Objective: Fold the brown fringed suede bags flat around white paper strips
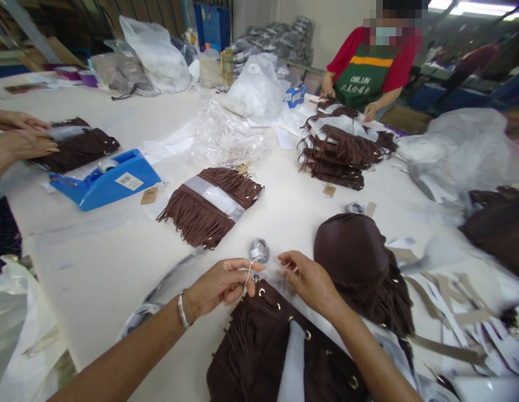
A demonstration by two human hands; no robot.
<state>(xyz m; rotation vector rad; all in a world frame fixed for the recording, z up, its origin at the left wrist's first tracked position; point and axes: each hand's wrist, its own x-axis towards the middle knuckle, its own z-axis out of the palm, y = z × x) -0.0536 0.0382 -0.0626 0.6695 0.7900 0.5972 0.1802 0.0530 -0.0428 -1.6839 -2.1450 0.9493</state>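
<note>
A dark brown fringed bag (251, 346) with metal eyelets and a pale strip across it lies in front of me. My left hand (225, 282), a bangle on its wrist, is closed at the bag's top corner. A thin white string (250, 272) is looped over its fingers. My right hand (309, 279) hovers just right of that corner, fingers bent and thumb apart, with nothing visible between them. Just beyond the hands sits a small clear-wrapped roll (259, 250). A second brown fringed bag (213, 204), banded with a pale strip, lies farther off.
A blue tape dispenser (108, 177) stands at left, near another person's hands (24, 137) on a fringed bag. Stacked bags (343, 145) lie before a person in a green apron (363, 78). A rounded brown bag (351, 251) and loose strips (460, 312) are at right.
</note>
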